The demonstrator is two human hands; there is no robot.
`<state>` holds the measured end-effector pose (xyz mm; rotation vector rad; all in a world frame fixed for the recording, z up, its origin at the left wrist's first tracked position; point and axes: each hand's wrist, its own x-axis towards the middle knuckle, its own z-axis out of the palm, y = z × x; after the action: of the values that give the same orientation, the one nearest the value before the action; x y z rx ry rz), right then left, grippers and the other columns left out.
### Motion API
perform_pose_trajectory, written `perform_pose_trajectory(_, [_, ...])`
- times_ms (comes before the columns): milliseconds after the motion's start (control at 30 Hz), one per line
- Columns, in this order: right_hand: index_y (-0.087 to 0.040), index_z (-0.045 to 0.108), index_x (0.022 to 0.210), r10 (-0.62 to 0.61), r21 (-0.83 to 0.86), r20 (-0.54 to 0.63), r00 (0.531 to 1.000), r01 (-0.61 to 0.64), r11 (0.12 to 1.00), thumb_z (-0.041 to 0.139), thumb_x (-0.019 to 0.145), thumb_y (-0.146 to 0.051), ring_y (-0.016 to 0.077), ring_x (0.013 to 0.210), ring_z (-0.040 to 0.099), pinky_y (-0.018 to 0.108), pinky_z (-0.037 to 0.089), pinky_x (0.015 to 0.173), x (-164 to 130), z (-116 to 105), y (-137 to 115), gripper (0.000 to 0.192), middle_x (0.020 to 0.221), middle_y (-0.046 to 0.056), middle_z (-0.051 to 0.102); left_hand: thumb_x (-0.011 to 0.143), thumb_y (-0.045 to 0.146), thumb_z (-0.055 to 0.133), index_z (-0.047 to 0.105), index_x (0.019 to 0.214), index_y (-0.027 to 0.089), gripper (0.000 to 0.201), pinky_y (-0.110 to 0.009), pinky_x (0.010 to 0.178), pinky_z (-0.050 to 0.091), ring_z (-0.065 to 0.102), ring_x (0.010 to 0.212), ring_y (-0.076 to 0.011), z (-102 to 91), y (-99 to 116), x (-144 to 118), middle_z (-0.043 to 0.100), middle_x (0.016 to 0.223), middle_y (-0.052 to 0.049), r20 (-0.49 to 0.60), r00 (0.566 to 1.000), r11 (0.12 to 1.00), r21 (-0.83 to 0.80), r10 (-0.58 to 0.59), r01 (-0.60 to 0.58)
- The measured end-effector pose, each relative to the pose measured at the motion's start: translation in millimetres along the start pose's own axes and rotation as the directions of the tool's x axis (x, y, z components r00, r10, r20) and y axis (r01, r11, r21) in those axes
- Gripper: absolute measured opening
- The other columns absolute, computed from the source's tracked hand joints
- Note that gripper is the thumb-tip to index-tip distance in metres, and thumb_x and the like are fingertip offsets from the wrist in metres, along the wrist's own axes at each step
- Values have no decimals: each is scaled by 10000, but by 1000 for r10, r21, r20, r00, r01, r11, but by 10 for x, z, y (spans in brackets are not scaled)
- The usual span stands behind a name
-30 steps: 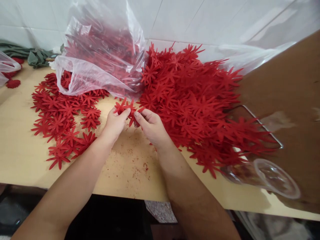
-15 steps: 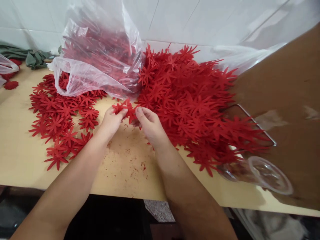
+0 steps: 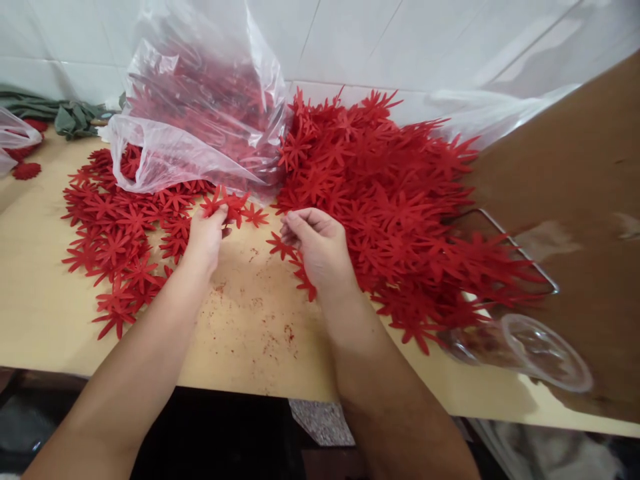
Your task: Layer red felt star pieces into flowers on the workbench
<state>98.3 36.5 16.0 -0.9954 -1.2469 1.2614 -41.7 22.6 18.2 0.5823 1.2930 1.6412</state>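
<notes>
The left hand point(image 3: 204, 237) pinches a red star-shaped flower cutout point(image 3: 224, 202) between thumb and fingers point(image 3: 220, 215), holding it just above the desk point(image 3: 45, 307). A second loose cutout point(image 3: 254, 215) lies just to the right of those fingers. The right hand point(image 3: 323, 250) is loosely curled, fingertips drawn together; whether anything is caught in them I cannot tell. Below its fingers another cutout point(image 3: 281, 247) lies flat on the desk. Left of the left hand spreads a flat layer of cutouts point(image 3: 113, 233); right of the right hand rises the big red heap point(image 3: 390, 200). Beyond both hands sits a clear plastic bag point(image 3: 200, 100) holding more. A clear cup point(image 3: 535, 347) lies on its side well off to the right.
</notes>
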Motion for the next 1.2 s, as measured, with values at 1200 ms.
perform_pose_trajectory(1200, [-195, 474, 545, 33, 169, 101, 994, -50, 984, 698, 592, -299, 43, 472, 400, 200, 331, 468, 21, -48, 35, 252, 516, -67, 457, 691, 167, 496, 515, 742, 152, 56, -197, 530, 423, 512, 557, -61, 45, -29, -87, 573, 677, 13, 184, 982, 993, 118, -38, 16])
